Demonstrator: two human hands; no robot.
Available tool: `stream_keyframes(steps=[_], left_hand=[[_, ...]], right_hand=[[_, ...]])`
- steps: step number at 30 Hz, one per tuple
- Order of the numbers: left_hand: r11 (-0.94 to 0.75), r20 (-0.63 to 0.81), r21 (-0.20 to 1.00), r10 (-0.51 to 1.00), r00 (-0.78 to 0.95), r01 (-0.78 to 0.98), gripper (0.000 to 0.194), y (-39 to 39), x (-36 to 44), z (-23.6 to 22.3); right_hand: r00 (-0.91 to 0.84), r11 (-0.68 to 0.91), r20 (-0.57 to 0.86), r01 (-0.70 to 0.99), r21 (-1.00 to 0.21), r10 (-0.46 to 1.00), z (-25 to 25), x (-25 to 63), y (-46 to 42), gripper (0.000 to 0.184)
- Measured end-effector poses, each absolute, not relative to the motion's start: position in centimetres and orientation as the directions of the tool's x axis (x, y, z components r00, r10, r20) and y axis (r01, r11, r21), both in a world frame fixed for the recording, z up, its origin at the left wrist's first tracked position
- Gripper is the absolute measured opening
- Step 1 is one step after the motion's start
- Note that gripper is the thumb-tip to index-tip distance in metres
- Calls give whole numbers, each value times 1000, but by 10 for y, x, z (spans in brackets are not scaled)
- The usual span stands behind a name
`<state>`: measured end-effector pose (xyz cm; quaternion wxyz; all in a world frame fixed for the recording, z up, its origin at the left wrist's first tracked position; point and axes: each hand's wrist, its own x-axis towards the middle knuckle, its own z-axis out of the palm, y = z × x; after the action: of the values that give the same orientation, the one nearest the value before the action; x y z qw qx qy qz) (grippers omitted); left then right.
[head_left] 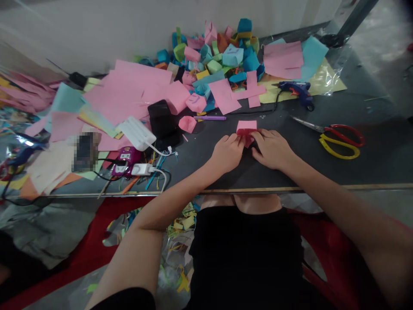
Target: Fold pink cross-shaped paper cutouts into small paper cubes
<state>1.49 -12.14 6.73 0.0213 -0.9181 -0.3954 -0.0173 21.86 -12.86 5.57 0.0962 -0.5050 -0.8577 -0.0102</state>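
On the grey tabletop, directly in front of me, lies a small pink paper piece with a fold across it. My left hand has its fingers closed on the paper's lower left side. From the right, my right hand grips its other edge with bent fingers, the thumb lower down. The fingers hide part of the folded section. Scissors with one red and one yellow handle lie right of my hands. A purple pen and a small folded pink piece are to the left.
Colourful folded paper shapes are heaped against the wall. Pink sheets spread leftward. A blue glue gun sits back right, its cord trailing left. At left are a black phone-like object, a white adapter and a magenta power strip.
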Motion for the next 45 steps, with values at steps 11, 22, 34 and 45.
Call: stream_keyframes(steps=[11, 22, 34, 45], left_hand=[[-679, 6, 4, 734, 679, 734, 52, -119, 15, 68], [-638, 7, 10, 770, 638, 770, 50, -120, 19, 68], [-583, 4, 180, 806, 592, 792, 54, -108, 14, 71], [-518, 28, 221, 851, 525, 827, 55, -106, 13, 63]], right_hand=[[-515, 533, 165, 842, -87, 841, 58, 221, -129, 54], [-497, 519, 200, 851, -77, 844, 53, 221, -129, 53], [-481, 498, 179, 864, -69, 858, 56, 220, -128, 51], [-541, 557, 188, 829, -47, 820, 56, 224, -125, 50]])
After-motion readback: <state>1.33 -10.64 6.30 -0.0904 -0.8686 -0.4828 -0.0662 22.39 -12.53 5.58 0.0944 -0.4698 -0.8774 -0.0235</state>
